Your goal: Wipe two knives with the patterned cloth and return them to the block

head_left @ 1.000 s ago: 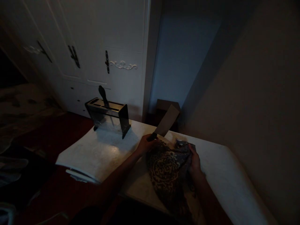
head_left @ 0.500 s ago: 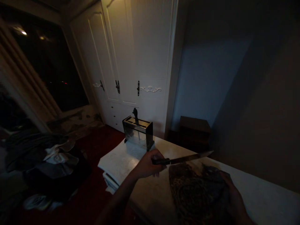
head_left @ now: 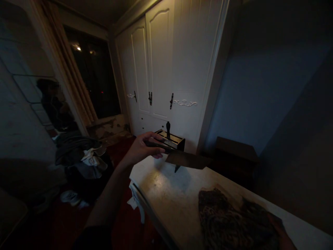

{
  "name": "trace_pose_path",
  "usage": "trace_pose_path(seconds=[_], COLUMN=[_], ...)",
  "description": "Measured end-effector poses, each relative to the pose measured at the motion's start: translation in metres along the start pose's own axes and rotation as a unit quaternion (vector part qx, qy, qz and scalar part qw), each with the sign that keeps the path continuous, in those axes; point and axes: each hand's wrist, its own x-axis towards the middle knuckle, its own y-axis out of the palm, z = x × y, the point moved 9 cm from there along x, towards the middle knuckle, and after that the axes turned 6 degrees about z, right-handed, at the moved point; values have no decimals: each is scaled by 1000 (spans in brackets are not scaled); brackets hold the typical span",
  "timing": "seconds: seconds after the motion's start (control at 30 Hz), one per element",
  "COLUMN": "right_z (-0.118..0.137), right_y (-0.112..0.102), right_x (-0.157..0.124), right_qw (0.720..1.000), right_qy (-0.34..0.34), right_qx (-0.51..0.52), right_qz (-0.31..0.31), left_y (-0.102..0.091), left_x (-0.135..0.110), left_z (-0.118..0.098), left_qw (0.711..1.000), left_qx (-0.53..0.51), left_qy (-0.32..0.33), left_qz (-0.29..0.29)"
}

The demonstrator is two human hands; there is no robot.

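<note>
My left hand [head_left: 145, 147] is closed round the dark handle of a wide-bladed kitchen knife [head_left: 188, 159]. The blade points right, held up over the table and in front of the knife block [head_left: 179, 141], covering much of it. One black-handled tool [head_left: 168, 128] stands upright in the block's slot. At the lower right, my right hand [head_left: 282, 231] grips the edge of a dark patterned cloth [head_left: 223, 215], its fingers partly lost in shadow. The cloth is bunched over the table.
The pale table [head_left: 166, 194] runs from the middle to the lower right. Behind it are a white wardrobe [head_left: 161, 69] and a low dark cabinet [head_left: 236, 149]. Piled clothes [head_left: 83, 149] lie at the left, above the red floor [head_left: 122, 222].
My left hand has lifted the knife up and to the left, towards the knife block, and turned its broad side into view. The cloth and my right hand appear lower and farther right.
</note>
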Motion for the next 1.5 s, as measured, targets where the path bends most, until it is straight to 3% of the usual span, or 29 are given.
trace_pose_path(seconds=[0.1,0.23,0.4,0.53,0.73,0.93,1.13,1.23,1.37,1.5], right_z=[-5,-8,0,8,1,8,6,11,7,-1], right_y=[-1,-2,0,6,19,14,25,29,19,13], right_x=[2,9,-1,-14,-20,-22,-25,-29,-23,-6], right_qw=[1000,999,997,997,1000,999,1000,999,999,997], right_qy=[6,-33,-62,-63,-8,-41,-21,-33,-39,-56], right_qx=[-17,-16,-31,-35,2,-7,-7,-14,-1,5], right_qz=[9,32,24,1,5,-12,15,26,10,49], left_y=[-25,-38,-41,-32,-5,-2,-8,-6,-6,-7], left_x=[5,14,32,56,88,119,151,164,177,189], left_z=[-25,-48,-71,-79,-81,-83,-81,-76,-72,-70], left_qw=[995,987,972,973,974,966,968,969,968,966], left_qx=[-7,-21,-49,-88,-186,-212,-152,-142,-142,-138], left_qy=[59,115,193,192,132,145,174,175,182,196], left_qz=[-75,-109,-124,-96,-2,-33,-99,-99,-96,-99])
